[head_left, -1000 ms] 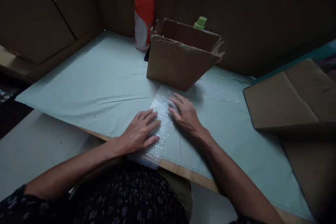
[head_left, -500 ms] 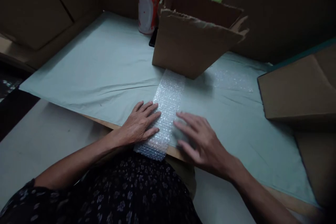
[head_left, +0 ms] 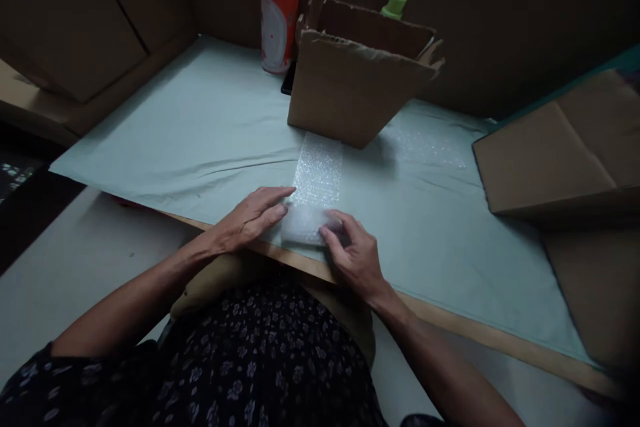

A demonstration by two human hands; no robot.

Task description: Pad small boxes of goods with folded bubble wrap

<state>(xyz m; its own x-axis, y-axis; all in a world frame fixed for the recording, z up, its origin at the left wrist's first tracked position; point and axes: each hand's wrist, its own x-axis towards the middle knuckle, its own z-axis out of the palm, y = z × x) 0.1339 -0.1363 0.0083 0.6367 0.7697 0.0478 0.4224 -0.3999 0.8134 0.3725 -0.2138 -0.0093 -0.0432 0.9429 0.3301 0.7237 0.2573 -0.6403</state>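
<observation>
A strip of clear bubble wrap (head_left: 319,170) lies on the pale green cloth, running from the open cardboard box toward me. Its near end is folded over on top of itself, a little blurred. My right hand (head_left: 356,250) pinches the right side of this fold between thumb and fingers. At the left side of the fold is my left hand (head_left: 255,217), its fingers stretched out and the thumb lying along the edge. Whether anything is inside the fold I cannot tell.
Behind the strip stands an open cardboard box (head_left: 345,90) with torn upper edges. An orange and white bottle (head_left: 280,20), a dark phone-like object (head_left: 288,80) and a green cap (head_left: 395,5) are around it. Another bubble wrap piece (head_left: 430,149) lies right, near a cardboard box (head_left: 545,153).
The near end of the strip, which hung over the table edge, is now folded up onto the strip. My right hand has closed on it; my left hand has turned to its side.
</observation>
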